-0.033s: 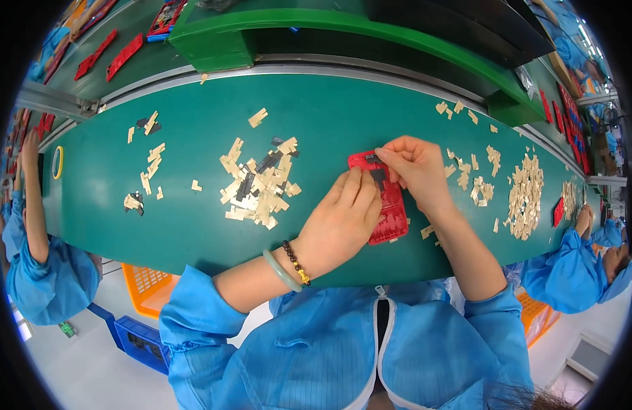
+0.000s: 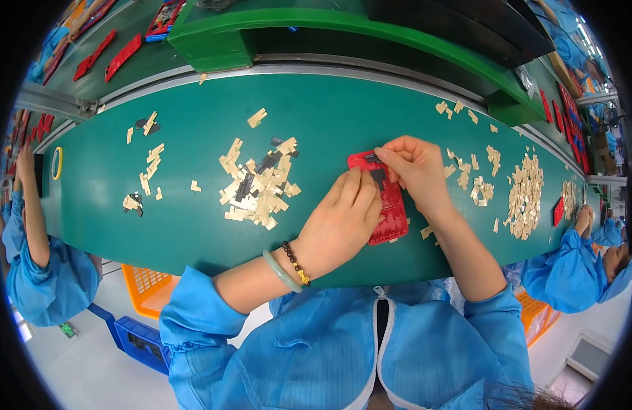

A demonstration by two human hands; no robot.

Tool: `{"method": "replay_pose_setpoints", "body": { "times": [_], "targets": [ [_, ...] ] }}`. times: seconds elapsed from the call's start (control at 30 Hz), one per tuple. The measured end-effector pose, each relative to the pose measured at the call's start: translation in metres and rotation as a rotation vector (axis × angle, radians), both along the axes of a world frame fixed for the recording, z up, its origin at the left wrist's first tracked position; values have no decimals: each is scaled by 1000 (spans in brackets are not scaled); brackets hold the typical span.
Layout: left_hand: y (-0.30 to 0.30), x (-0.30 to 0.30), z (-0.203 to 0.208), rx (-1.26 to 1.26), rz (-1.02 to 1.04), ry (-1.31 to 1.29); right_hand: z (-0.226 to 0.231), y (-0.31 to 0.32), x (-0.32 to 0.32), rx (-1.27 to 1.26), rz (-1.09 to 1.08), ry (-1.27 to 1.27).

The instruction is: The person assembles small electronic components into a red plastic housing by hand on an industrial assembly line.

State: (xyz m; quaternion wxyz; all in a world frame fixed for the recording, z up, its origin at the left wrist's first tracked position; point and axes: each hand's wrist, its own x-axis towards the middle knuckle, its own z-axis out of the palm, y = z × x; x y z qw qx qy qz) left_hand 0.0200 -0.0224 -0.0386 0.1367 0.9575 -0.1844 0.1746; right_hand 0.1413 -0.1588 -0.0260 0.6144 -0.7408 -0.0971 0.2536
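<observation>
A red, phone-sized plastic housing lies on the green table in front of me, its recessed, moulded side up. My left hand is closed on its left edge, fingertips resting over the face. Thumb and forefinger of my right hand pinch together at the top end, on a small black strip lying along that edge. A larger dark patch shows inside the housing between my hands, partly covered by my fingers. To the left is a loose heap of cream and black flat cut pieces.
More cream pieces are heaped at the right, with small groups scattered across the green table. A yellow tape roll is at the far left. Behind runs a green shelf. Co-workers in blue sit at both sides; a blue crate stands below.
</observation>
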Motion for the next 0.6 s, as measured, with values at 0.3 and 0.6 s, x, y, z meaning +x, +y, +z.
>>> {"method": "replay_pose_setpoints", "body": {
  "times": [0.3,0.6],
  "targets": [
    [0,2,2,-5,11,17,-5,6,-7,10,-63,-80],
    [-3,5,-3,-148,57,8,-9,7,-9,-69,-46,-162]
  ]
}}
